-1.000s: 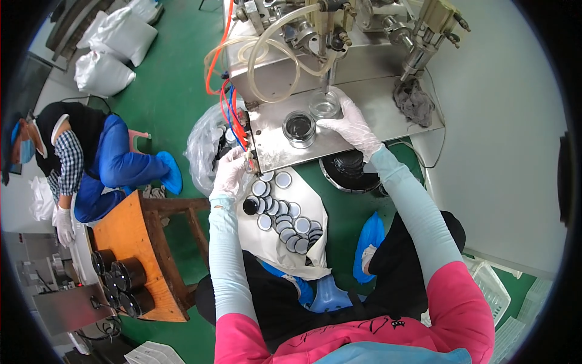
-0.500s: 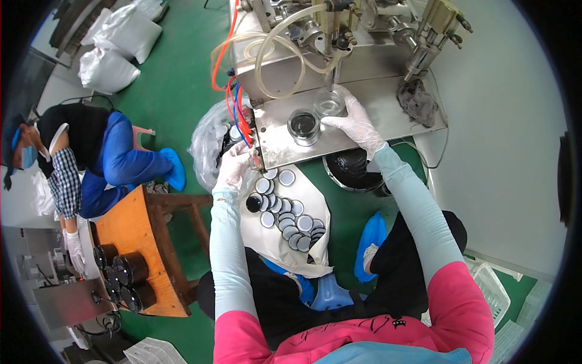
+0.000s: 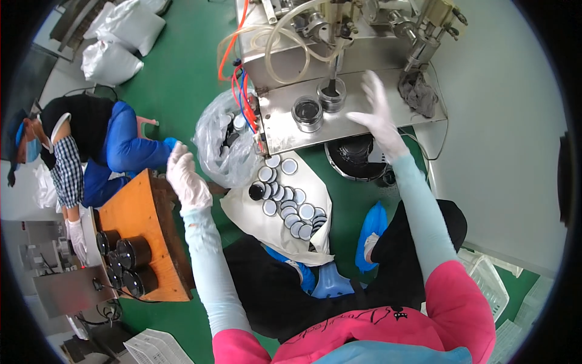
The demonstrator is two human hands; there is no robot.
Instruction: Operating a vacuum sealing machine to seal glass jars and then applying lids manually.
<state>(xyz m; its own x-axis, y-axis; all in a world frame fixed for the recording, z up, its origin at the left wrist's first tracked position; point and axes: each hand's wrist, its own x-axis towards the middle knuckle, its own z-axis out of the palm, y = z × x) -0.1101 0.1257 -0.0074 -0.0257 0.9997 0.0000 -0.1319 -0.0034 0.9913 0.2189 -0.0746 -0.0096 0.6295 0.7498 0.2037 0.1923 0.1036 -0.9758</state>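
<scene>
Under the filling nozzle [image 3: 333, 77], a clear jar [image 3: 334, 104] stands with black paste in it. Beside it on the steel table [image 3: 276, 124] is another clear jar [image 3: 308, 126] filled with black paste. Gloved in white, my right hand [image 3: 382, 118] is raised just right of the jars, thumb apart from the fingers, with nothing in it. My left hand [image 3: 189, 179], also gloved, hovers left of the clear plastic bag [image 3: 209, 145], its fingers stretched upward and no object visible in it. Round lids [image 3: 290, 219] lie scattered on a white cloth [image 3: 254, 227] below the table.
A black-smeared round pan [image 3: 354, 161] sits below the table edge. A grey rag [image 3: 418, 97] lies at the table's right. To the left, a wooden stool [image 3: 136, 206] carries several black jars [image 3: 133, 252]; a co-worker [image 3: 91, 133] sits beyond it. Red and blue hoses [image 3: 240, 100] hang by the bag.
My left hand has moved left and away from the table's corner. My right hand has let go of the jar under the nozzle and drawn right; black paste now shows in that jar.
</scene>
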